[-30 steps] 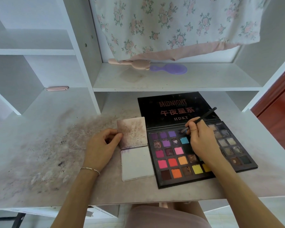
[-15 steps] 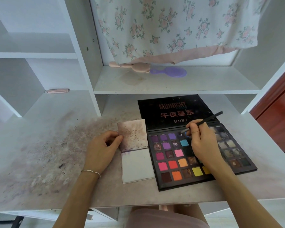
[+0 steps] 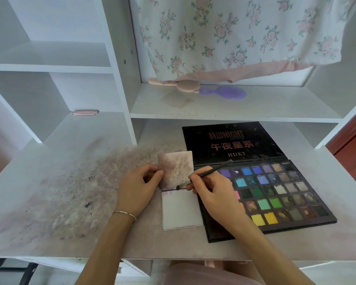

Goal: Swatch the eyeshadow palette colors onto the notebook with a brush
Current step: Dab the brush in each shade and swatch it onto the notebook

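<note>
A small open notebook lies on the desk, its upper page stained brown-purple and its lower page white with a faint purple streak at the top. My left hand pinches the left edge of the upper page. My right hand grips a thin dark brush, whose tip touches the notebook at the fold. To the right lies the open black eyeshadow palette with several coloured pans; my right hand covers its left columns.
The desk top is smeared with powder on the left. Above, a shelf holds a purple hand mirror and a pink item. A floral cloth hangs behind. A pink clip lies in the left cubby.
My right hand has moved left from the palette's upper pans to the notebook, bringing the brush tip down onto the fold. My left hand stays on the page edge.
</note>
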Available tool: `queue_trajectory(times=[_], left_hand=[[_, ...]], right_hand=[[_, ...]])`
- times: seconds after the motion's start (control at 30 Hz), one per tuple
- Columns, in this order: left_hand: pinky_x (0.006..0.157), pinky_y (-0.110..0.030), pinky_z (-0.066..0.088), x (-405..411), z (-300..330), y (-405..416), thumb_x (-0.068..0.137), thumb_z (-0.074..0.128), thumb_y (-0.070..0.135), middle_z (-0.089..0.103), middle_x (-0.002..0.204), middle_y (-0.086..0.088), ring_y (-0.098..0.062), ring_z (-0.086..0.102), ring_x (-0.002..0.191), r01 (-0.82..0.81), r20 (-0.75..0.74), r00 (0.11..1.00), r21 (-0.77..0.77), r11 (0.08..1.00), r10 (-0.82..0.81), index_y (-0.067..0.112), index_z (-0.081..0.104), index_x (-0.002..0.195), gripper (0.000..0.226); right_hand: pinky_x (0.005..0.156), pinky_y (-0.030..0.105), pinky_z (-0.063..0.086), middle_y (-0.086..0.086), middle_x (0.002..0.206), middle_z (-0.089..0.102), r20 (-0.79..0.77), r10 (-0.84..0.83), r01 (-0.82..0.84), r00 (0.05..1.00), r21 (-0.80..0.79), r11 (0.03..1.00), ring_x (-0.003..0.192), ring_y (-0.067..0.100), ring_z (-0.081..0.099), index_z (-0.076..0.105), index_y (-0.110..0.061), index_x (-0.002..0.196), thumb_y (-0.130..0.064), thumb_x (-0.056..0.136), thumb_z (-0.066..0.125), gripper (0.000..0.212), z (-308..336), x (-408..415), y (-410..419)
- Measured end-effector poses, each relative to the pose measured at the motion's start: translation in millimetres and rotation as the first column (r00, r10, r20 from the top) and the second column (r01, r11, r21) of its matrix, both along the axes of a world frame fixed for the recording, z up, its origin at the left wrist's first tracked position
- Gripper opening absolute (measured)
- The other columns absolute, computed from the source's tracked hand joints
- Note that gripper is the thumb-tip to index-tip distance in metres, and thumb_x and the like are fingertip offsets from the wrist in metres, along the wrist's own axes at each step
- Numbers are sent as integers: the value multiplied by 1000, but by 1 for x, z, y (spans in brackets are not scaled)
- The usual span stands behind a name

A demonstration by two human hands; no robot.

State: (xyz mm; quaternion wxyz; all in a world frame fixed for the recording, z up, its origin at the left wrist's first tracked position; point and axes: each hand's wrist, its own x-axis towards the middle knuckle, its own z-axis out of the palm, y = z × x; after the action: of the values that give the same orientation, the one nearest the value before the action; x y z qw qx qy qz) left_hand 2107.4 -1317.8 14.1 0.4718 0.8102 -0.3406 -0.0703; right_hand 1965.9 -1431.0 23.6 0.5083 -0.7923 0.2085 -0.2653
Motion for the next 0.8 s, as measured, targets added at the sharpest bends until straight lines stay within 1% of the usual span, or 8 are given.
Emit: queue_trajectory(times=[0.13, 0.27, 0.43, 0.53, 0.63, 0.8], left_hand=[[64, -6, 43, 1, -1, 0, 83, 65, 19, 65, 75, 15, -2, 61, 73, -3, 1, 1000, 4, 1000, 3, 18, 70, 83, 5], [62, -4, 41, 0, -1, 0, 83, 65, 21, 64, 74, 19, 1, 60, 72, 2, 0, 1000, 8, 1000, -2, 27, 66, 78, 8], [61, -4, 40, 0, -1, -1, 83, 65, 22, 65, 74, 17, 0, 60, 72, -4, -16, 1000, 14, 1000, 5, 27, 66, 78, 7], [60, -4, 39, 0, -1, -1, 83, 64, 22, 66, 75, 15, -2, 61, 72, -3, -31, 1000, 13, 1000, 4, 26, 66, 77, 8], [60, -3, 39, -1, -1, 0, 83, 65, 22, 66, 74, 16, 0, 60, 71, -1, -48, 999, 0, 1000, 1, 31, 63, 75, 13], [61, -3, 40, -2, 0, 0, 83, 65, 21, 65, 74, 16, 0, 60, 71, 0, -48, 999, 1, 1000, 0, 30, 64, 75, 12]], right_hand=[[68, 14, 50, -14, 71, 67, -26, 15, -15, 1000, -21, 1000, 74, -2, 64, 56, -30, 81, -23, 89, 53, 11, -2, 3, 1], [68, 12, 49, -15, 72, 66, -44, 19, -21, 999, -42, 999, 73, -5, 63, 55, -31, 80, -24, 89, 53, 11, -2, 2, 2], [67, 9, 48, -15, 72, 65, -52, 30, -33, 998, -65, 997, 73, -6, 62, 54, -28, 81, -22, 90, 53, 11, 0, 1, 2], [64, 7, 46, -15, 72, 65, -60, 38, -42, 998, -77, 996, 72, -6, 62, 54, -26, 81, -21, 90, 53, 10, 1, 2, 2], [60, 5, 43, -13, 73, 65, -64, 50, -56, 997, -83, 995, 69, -8, 61, 54, -24, 82, -20, 90, 53, 10, 2, 2, 3], [63, 4, 44, -11, 73, 64, -85, 59, -66, 995, -80, 995, 74, -7, 61, 55, -22, 84, -21, 91, 52, 7, 2, 1, 2]])
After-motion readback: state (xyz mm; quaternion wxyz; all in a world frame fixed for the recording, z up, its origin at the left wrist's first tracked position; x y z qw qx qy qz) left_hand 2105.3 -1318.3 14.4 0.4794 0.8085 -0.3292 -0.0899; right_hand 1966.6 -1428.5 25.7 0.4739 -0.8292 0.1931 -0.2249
